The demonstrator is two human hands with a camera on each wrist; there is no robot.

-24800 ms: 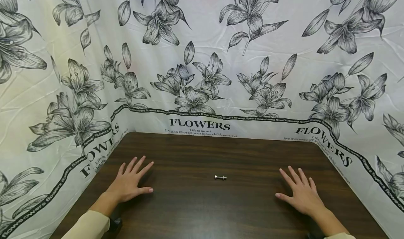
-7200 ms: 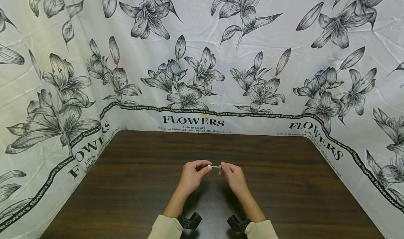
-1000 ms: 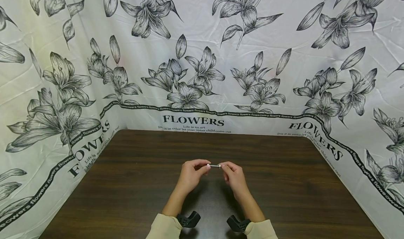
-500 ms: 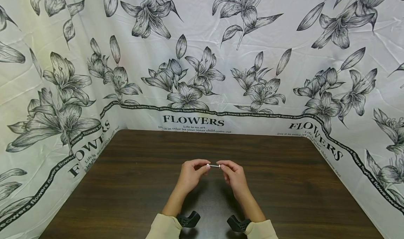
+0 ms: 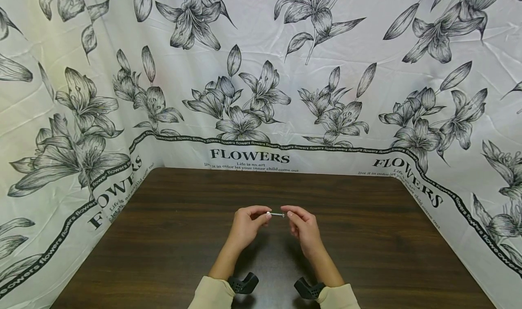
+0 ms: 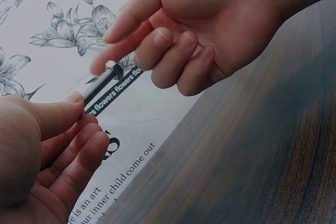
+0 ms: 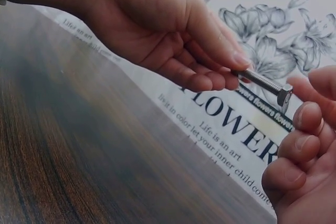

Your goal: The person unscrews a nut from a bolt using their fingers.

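A silver bolt (image 7: 262, 81) is held level above the table, its threaded shank showing between the hands. My left hand (image 5: 244, 227) pinches one end between thumb and fingers, covering most of that end. On the other end sits a hex nut (image 6: 114, 70), facing my right hand (image 5: 305, 229). The right thumb and index finger are spread on either side of the nut, with a small gap visible in the left wrist view. The other right fingers (image 6: 170, 59) are loosely curled and hold nothing.
A dark wood-grain table (image 5: 163, 245) lies beneath both hands. White cloth (image 5: 261, 96) printed with flowers and lettering hangs around its back and sides. Black wrist mounts (image 5: 244, 283) are at both cuffs.
The bolt with its nut lay on the table at first, between spread hands; both hands later lifted it. Within the last second, the right thumb and index finger have come off the nut, slightly rightward.
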